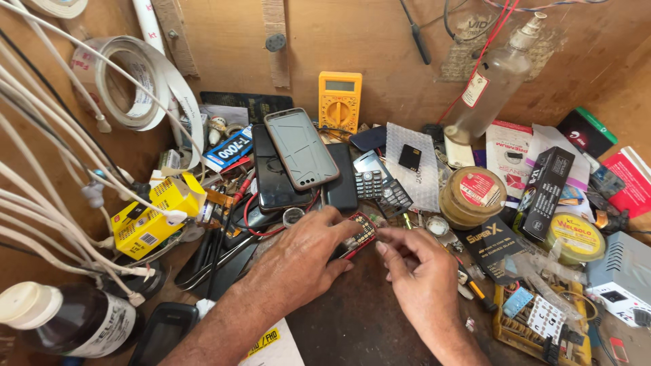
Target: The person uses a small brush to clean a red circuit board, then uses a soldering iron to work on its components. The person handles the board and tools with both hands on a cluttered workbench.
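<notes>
Hands at frame centre: left hand [302, 261] fingers pinch small red circuit board [359, 234]; right hand [420, 271] fingers curl, nearly closed, empty, at its edge.

**Bench Surroundings**

Your yellow multimeter [340, 102] leans upright against the wooden back wall. In front of it, a grey phone back cover [302, 148] lies on top of two dark handsets. At your left you have a yellow carton [152, 213], a roll of white tape [129, 85] and a brown bottle [71, 322]. At your right, a clear spray bottle [491, 85] leans beside a round tin [472, 195] and a black box [544, 181].
</notes>
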